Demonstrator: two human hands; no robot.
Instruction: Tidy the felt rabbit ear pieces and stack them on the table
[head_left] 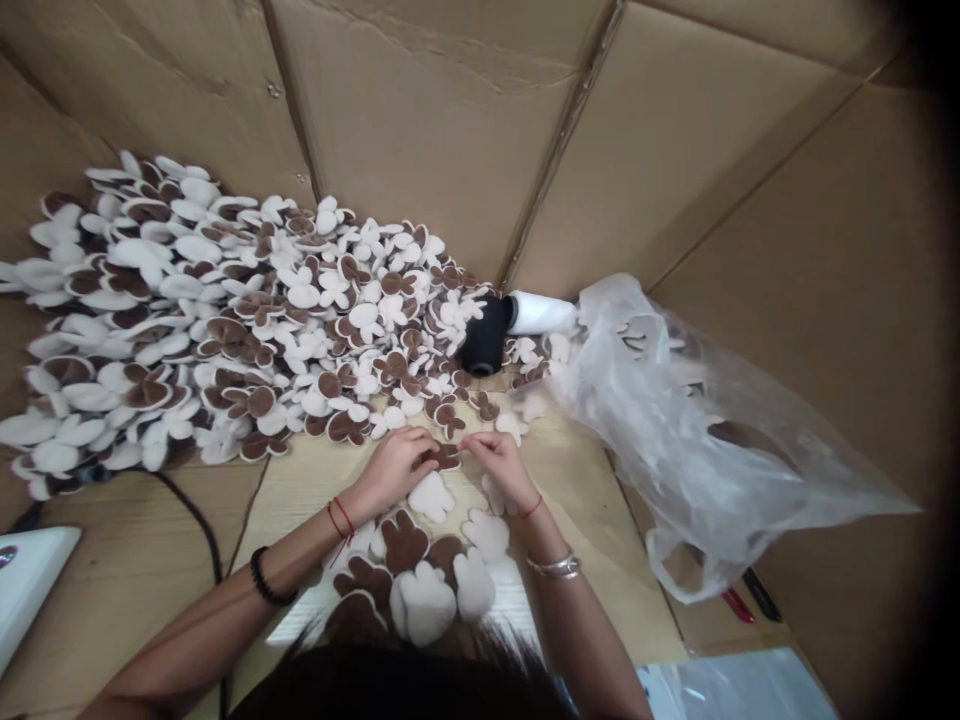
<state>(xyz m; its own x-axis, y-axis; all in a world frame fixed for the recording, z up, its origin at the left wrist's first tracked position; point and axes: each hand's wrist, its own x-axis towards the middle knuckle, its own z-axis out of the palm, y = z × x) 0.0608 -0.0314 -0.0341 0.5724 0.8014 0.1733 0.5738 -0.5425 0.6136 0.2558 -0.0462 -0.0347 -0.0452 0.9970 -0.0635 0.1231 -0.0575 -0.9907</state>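
Note:
A small brown and white bunny-shaped felt piece [448,457] lies between my two hands, low over the table. My left hand [401,467] curls its fingers around the left edge of this piece. On the other side my right hand [501,466] has thumb and forefinger pinched together at the right edge; what sits in the pinch is too small to tell. Nearer to me lie several larger white felt pieces [424,603] and brown felt pieces [405,541], under and between my forearms.
A big heap of similar felt pieces [225,320] fills the back left against cardboard walls [435,120]. Behind my hands are a black thread cone [484,340] and a white thread cone [538,313]. A clear plastic bag [637,410] stands right. A dark cable [199,515] runs at left.

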